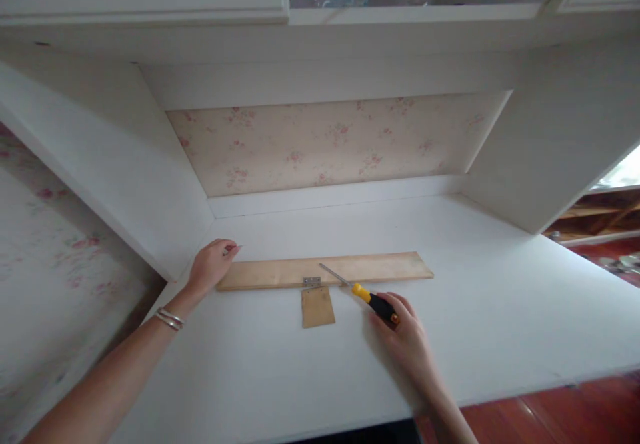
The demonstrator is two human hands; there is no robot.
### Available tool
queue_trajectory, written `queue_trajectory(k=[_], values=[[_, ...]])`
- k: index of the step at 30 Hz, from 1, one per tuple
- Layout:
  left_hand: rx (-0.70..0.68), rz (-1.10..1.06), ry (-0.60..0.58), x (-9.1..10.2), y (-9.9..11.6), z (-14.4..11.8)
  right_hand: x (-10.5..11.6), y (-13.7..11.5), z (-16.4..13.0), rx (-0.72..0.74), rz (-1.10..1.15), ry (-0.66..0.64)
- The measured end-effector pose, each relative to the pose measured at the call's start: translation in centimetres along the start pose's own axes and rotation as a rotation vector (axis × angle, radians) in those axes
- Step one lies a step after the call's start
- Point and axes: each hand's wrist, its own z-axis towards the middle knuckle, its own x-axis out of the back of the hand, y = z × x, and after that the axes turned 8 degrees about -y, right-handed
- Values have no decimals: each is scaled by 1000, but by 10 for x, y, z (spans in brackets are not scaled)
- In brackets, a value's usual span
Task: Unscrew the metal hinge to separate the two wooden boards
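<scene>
Between long board and desk edge, room around the right hand.

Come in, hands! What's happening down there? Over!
Right hand gripping screwdriver, tip over long board. Left hand pinching something tiny, unclear what. Metal hinge at board's near edge, nothing covering it. Over.

The long plank and the small panel are 2 pieces that look like bare pale wood, smooth and matt; the hinge is grey metal with a dull sheen; the screwdriver pairs a plain metal shaft with a handle that looks like smooth yellow and black plastic. The bench has a smooth, white, low-sheen finish; the wallpaper looks like matt printed paper; the bangles are shiny, silvery metal; the floor looks like glossy, reddish wood.
</scene>
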Motion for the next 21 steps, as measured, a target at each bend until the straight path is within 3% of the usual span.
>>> queue_trajectory(k=[3, 7, 21], values=[[151, 85, -6, 5, -44, 3, 0, -2, 0, -12, -28, -29], [234, 158, -38, 5, -74, 6, 0, -5, -2, -24, -92, -49], [209, 187, -249, -20, -83, 36, -2, -12, -2, -41, -99, -49]])
